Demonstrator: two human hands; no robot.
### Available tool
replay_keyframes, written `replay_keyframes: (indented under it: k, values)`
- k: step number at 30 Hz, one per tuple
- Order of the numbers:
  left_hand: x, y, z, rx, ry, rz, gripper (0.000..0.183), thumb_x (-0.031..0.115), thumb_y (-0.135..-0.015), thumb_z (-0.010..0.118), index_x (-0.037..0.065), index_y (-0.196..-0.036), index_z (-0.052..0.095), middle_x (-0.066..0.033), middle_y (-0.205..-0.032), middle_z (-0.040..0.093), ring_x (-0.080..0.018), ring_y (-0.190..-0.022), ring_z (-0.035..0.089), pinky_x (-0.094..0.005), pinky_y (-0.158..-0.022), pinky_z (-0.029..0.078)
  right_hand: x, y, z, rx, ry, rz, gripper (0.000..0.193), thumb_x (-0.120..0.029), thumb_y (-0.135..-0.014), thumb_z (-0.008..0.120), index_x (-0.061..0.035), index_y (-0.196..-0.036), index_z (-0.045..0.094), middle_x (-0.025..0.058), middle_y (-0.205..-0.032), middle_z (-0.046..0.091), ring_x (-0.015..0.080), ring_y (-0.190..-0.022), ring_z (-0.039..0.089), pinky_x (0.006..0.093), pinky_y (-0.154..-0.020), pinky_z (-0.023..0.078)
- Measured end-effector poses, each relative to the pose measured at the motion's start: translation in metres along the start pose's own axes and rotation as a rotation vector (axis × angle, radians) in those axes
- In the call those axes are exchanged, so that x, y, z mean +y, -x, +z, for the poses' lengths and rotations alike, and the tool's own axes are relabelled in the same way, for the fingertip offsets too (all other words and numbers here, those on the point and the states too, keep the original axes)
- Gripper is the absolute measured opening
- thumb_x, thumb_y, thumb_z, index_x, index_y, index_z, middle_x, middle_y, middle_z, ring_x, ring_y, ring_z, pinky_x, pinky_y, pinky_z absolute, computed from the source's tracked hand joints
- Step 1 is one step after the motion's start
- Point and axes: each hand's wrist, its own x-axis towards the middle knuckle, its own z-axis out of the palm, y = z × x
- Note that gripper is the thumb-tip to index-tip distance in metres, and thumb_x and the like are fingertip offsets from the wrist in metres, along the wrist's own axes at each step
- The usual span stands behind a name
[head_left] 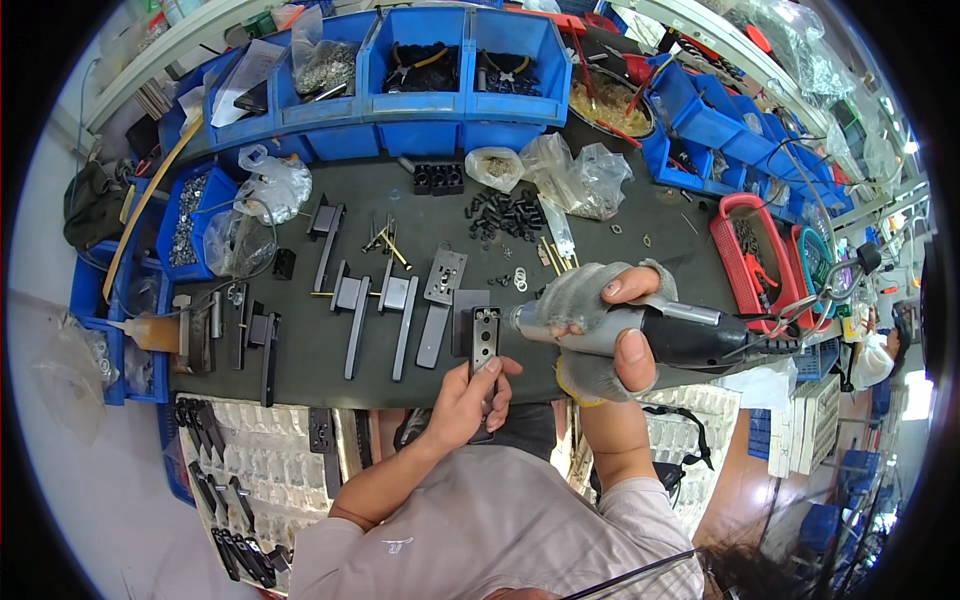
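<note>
My left hand (472, 402), bare, grips a dark door handle (484, 335) upright near the table's front edge; its end plate with small holes faces up. My right hand (608, 335), in a grey glove with bare fingertips, is wrapped round an electric screwdriver (690, 337) with a grey front and black rear. The screwdriver lies nearly level, its nose pointing left at the handle's plate. Whether its bit touches the plate I cannot tell. Left of my hands lie several more handles (398, 310), one with a holed metal plate (445, 275).
Black small parts (503, 215) are heaped mid-table near washers (520, 280) and plastic bags (590, 180). Blue bins (415, 105) line the back. A red basket (735, 260) stands right, a bottle of yellowish liquid (152, 333) left. Trays of handles (250, 460) sit below the front edge.
</note>
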Motion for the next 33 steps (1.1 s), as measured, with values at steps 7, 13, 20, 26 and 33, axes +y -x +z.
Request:
replay_keyframes:
  k: [7,13,20,26,33]
  values:
    - [0.007,0.0,0.002,0.108,0.022,0.076,0.037,0.029,-0.108,0.042,-0.006,-0.11,0.054,-0.0026,-0.065,0.047,-0.0094,-0.047,0.043,-0.0254,-0.043,0.038,-0.013,0.006,0.002,-0.034,-0.029,-0.007,0.04,-0.039,-0.082,0.067,-0.0088,-0.103,0.052,0.0057,-0.07,0.052,0.0192,-0.062,0.054,0.0353,-0.058,0.044]
    - [0.009,-0.002,-0.002,0.023,0.043,0.042,0.035,0.028,-0.107,0.043,-0.005,-0.11,0.055,-0.0025,-0.064,0.048,-0.0092,-0.046,0.043,-0.0254,-0.043,0.037,-0.014,0.006,0.006,-0.018,-0.02,-0.079,0.04,-0.041,-0.083,0.066,-0.0102,-0.104,0.051,0.0051,-0.071,0.053,0.0195,-0.063,0.054,0.0364,-0.059,0.044]
    - [0.005,0.002,0.002,0.006,0.068,0.01,0.034,0.027,-0.108,0.042,-0.005,-0.11,0.054,-0.0026,-0.065,0.048,-0.0087,-0.046,0.043,-0.0253,-0.042,0.037,-0.004,0.0,-0.009,-0.055,0.01,-0.073,0.041,-0.037,-0.081,0.067,-0.0091,-0.105,0.051,0.0064,-0.072,0.054,0.021,-0.063,0.054,0.038,-0.061,0.045]
    - [0.005,0.003,0.003,-0.001,0.051,0.019,0.033,0.026,-0.108,0.041,-0.005,-0.109,0.054,-0.0027,-0.064,0.047,-0.0085,-0.046,0.042,-0.0248,-0.042,0.037,-0.007,0.005,-0.013,-0.014,-0.039,0.131,0.055,-0.047,-0.078,0.077,-0.0104,-0.106,0.048,0.0078,-0.1,0.056,0.0183,-0.095,0.058,0.0331,-0.089,0.048]
    - [0.004,0.003,0.002,-0.004,0.008,0.031,0.033,0.025,-0.108,0.04,-0.006,-0.109,0.053,-0.0027,-0.065,0.047,-0.0083,-0.047,0.042,-0.0246,-0.043,0.037,-0.011,0.005,-0.008,-0.012,-0.089,0.107,0.053,-0.046,-0.077,0.077,-0.0098,-0.104,0.049,0.0082,-0.095,0.057,0.0192,-0.089,0.059,0.0338,-0.085,0.049]
